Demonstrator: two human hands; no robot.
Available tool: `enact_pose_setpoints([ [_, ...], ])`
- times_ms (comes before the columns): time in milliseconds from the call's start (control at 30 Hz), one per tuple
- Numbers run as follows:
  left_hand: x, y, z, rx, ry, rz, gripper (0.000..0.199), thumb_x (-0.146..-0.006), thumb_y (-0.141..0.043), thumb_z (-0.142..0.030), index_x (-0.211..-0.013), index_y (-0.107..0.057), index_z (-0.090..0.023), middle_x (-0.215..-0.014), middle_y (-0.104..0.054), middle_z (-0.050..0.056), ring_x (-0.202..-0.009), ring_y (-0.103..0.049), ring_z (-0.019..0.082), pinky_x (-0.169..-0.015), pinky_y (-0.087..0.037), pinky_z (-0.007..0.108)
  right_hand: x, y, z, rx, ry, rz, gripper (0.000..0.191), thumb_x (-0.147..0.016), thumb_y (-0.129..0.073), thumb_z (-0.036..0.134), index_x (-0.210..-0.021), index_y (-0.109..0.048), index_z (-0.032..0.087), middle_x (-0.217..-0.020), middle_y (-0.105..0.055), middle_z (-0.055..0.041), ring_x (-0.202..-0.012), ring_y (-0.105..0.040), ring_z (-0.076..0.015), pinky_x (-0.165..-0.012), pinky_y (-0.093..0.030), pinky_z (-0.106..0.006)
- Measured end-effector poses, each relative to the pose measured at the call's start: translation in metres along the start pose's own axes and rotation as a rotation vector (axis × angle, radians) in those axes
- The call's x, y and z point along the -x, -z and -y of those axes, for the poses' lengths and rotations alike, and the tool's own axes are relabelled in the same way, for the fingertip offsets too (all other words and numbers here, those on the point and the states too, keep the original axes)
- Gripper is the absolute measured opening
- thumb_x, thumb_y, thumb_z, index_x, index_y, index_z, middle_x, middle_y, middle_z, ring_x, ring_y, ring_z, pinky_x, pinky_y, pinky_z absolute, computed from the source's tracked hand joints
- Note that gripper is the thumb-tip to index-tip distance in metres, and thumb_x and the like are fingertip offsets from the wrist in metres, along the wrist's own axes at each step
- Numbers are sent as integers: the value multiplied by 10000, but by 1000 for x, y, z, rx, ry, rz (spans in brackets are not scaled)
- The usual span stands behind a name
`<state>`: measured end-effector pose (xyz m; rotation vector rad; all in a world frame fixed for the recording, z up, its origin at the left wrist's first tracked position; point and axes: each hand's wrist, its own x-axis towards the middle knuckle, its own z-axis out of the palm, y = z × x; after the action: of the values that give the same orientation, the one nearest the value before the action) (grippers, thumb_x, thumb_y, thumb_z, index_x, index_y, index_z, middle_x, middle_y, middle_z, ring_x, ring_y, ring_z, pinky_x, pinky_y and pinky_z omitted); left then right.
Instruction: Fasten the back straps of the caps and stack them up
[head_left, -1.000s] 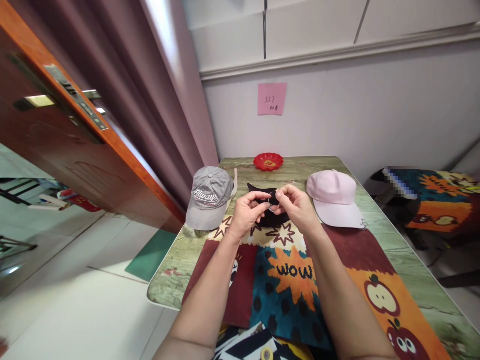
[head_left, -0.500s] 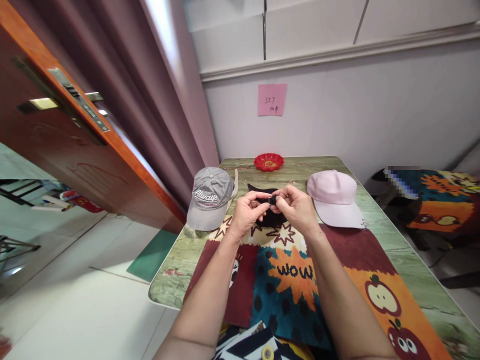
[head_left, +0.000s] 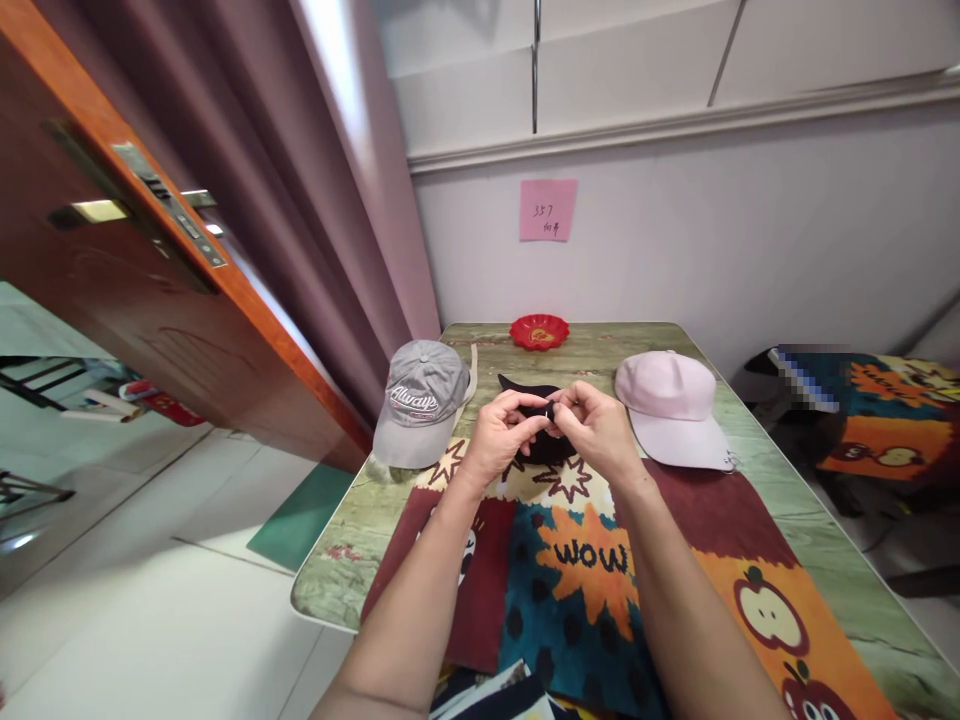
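Note:
A black cap (head_left: 553, 449) lies at the middle of the table, with its back strap toward me and part of it hidden under my hands. My left hand (head_left: 496, 435) pinches the left part of the black strap between thumb and fingers. Opposite it, my right hand (head_left: 600, 432) grips the strap's other part near a small metal buckle, mostly covered by the fingertips. The two hands nearly touch. To the left sits a grey cap (head_left: 421, 400) with white lettering, and to the right a pale pink cap (head_left: 667, 395).
A red scalloped dish (head_left: 539, 332) stands at the table's far end. A colourful patterned cloth (head_left: 570, 600) covers part of the wooden-look table (head_left: 337, 560). On the left is an open brown door (head_left: 150, 310); a pink note (head_left: 548, 211) is on the wall.
My fingertips have drawn closer together over the buckle, hiding more of it. The whole view has shifted down slightly; the caps stay where they were.

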<state>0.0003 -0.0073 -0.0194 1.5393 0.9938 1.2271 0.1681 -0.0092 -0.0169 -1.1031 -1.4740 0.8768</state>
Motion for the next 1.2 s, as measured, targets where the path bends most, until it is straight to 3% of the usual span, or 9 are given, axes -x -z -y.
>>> enact_pose_setpoints([
  [367,0,4,4,-39,-11,31,312,-813,-761,-295,-1093,-731,-159,-666,-651,-27,-425,-538,62,-406,-423,167,-1,-1,-6,-68,-60,25,224,-861,-635,419,-769,-538,239,-731,-725,-35,-676,-739,-220,-625,-576,-308],
  [667,2,0,5,-27,-9,-15,273,-785,-785,-277,-1016,-699,-159,-640,-626,-42,-411,-529,65,-392,-402,170,0,1,-3,-182,-86,47,329,-849,-689,529,-791,-610,215,-781,-668,-24,-671,-696,-186,-641,-612,-319],
  [933,2,1,5,-49,-26,-28,235,-787,-788,-285,-968,-710,-159,-693,-621,-27,-441,-541,64,-396,-419,168,0,0,-4,-256,-108,27,332,-776,-739,469,-737,-542,205,-1047,-724,-86,-705,-683,-153,-597,-608,-279],
  [1200,3,1,2,-111,-70,-19,250,-792,-788,-326,-979,-722,-175,-881,-642,7,-489,-568,49,-402,-437,158,-1,1,-8,-228,-129,34,311,-762,-741,455,-739,-556,206,-960,-756,-77,-653,-698,-157,-627,-614,-296],
])
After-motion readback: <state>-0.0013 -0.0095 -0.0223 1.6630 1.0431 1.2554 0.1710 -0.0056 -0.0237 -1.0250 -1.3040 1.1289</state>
